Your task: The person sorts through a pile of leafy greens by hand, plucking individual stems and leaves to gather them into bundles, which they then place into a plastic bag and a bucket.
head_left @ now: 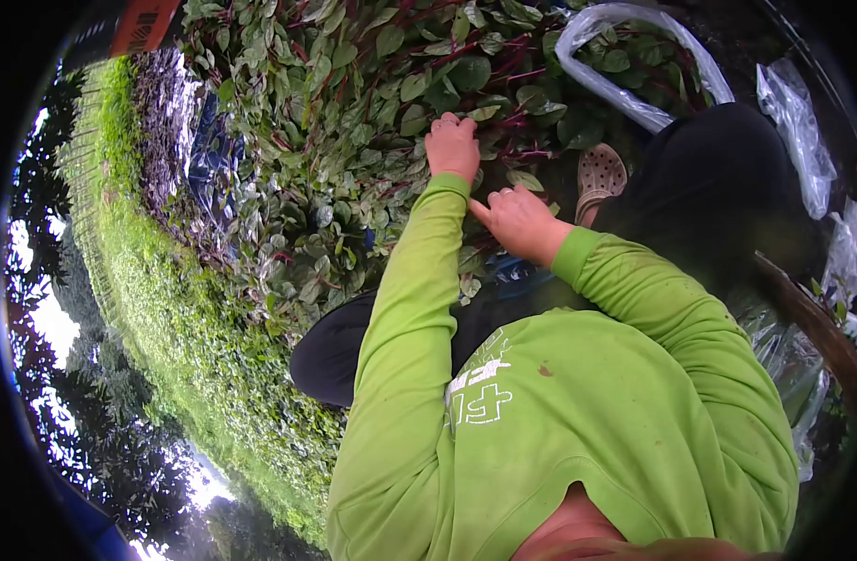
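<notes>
Leafy stems with green leaves and reddish-purple stalks (354,112) lie in a thick heap before me. My left hand (452,147) reaches into the heap, back upward and fingers curled down among the leaves. What lies under its fingertips is hidden. Just below and to the right is my right hand (522,222), its thumb stretched toward my left wrist and its other fingers loosely bent. A small green leaf (525,179) is close to those fingers. I see nothing held in the right hand.
Between my bent knees (728,159) and the heap shows a tan perforated clog (600,174). Clear plastic (793,131) lies at the right, and a rolled plastic edge (592,42) loops over leaves. A brown stick (812,327) lies beside me. Green plants (185,290) spread at the left.
</notes>
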Motion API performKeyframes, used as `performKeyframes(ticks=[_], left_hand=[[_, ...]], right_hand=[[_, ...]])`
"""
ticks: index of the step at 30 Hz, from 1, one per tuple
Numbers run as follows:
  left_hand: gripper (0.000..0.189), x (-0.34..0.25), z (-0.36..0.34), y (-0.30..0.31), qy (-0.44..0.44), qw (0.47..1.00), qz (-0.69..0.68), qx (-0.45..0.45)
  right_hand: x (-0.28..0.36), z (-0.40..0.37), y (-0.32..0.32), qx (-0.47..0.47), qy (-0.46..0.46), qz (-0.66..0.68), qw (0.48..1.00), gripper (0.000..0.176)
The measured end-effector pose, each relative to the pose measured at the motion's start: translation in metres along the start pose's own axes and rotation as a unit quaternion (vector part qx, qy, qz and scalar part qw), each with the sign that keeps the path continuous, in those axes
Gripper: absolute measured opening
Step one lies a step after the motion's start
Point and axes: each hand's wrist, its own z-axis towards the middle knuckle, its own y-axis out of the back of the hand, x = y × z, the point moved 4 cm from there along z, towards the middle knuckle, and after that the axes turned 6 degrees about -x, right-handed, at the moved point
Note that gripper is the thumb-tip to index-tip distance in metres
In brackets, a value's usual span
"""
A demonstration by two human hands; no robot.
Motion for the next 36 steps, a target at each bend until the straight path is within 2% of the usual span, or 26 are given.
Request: performKeyframes(ticks=[3, 4, 9, 12, 14, 16, 18, 19, 21, 22, 23, 24, 26, 27, 30, 33, 34, 36], left_hand=[[0.023, 0.025, 0.014, -0.009, -0.039, 0.998, -0.048, -0.014], [0.017, 0.031, 0.015, 0.0, -0.04, 0.991, -0.121, -0.04], [0.025, 0.066, 0.009, 0.039, 0.01, 0.972, -0.227, 0.067], [0.026, 0.078, -0.006, 0.051, 0.016, 0.967, -0.228, 0.112], [0.027, 0.082, -0.02, 0.055, 0.026, 0.948, -0.275, 0.157], [0.028, 0.083, -0.04, 0.057, 0.028, 0.919, -0.328, 0.217], [0.03, 0.083, -0.067, 0.062, 0.121, 0.847, -0.396, 0.334], [0.031, 0.08, -0.079, 0.065, 0.168, 0.8, -0.426, 0.388], [0.03, 0.083, -0.088, 0.063, 0.208, 0.766, -0.387, 0.469], [0.028, 0.087, -0.085, 0.063, 0.226, 0.75, -0.369, 0.5], [0.027, 0.09, -0.083, 0.061, 0.243, 0.732, -0.351, 0.53], [0.026, 0.09, -0.076, 0.058, 0.244, 0.777, -0.353, 0.46], [0.029, 0.085, -0.06, 0.036, 0.14, 0.91, -0.301, 0.247], [0.03, 0.08, -0.054, 0.026, 0.083, 0.952, -0.266, 0.13], [0.031, 0.052, -0.052, -0.002, -0.038, 0.987, -0.139, 0.069], [0.034, 0.052, -0.045, -0.017, -0.001, 0.986, -0.068, 0.15], [0.034, 0.054, -0.042, -0.016, 0.013, 0.982, -0.085, 0.166], [0.033, 0.065, -0.042, -0.012, 0.088, 0.95, -0.233, 0.188]], right_hand=[[-0.005, 0.003, 0.002, 0.047, -0.009, 0.049, 0.998, 0.023], [-0.006, 0.005, 0.003, 0.038, -0.007, 0.046, 0.998, 0.022], [-0.005, 0.013, 0.013, 0.007, 0.009, 0.059, 0.998, 0.026], [-0.002, 0.018, 0.038, -0.134, 0.068, -0.003, 0.989, 0.038], [-0.002, 0.024, 0.047, -0.109, 0.054, 0.012, 0.992, 0.047], [-0.004, 0.022, 0.049, -0.114, 0.036, 0.016, 0.993, 0.054], [-0.006, 0.02, 0.047, -0.151, 0.02, 0.009, 0.988, 0.057], [-0.004, 0.021, 0.039, -0.099, 0.026, 0.039, 0.994, 0.057], [0.004, 0.022, 0.021, 0.006, 0.041, 0.101, 0.994, 0.058], [0.01, 0.017, 0.023, -0.06, 0.083, 0.075, 0.992, 0.05], [0.013, 0.015, 0.018, -0.048, 0.083, 0.085, 0.992, 0.046], [0.016, 0.014, 0.015, -0.036, 0.083, 0.095, 0.991, 0.043], [0.017, 0.012, 0.011, -0.028, 0.1, 0.098, 0.99, 0.036], [0.017, 0.012, 0.011, -0.02, 0.099, 0.102, 0.99, 0.037], [0.017, 0.005, 0.012, 0.021, 0.083, 0.122, 0.989, 0.04], [0.009, 0.002, 0.006, 0.059, 0.005, 0.195, 0.979, 0.039], [0.007, 0.002, 0.004, 0.063, 0.009, 0.171, 0.983, 0.04], [0.005, 0.007, 0.002, 0.071, 0.018, 0.127, 0.989, 0.047]])
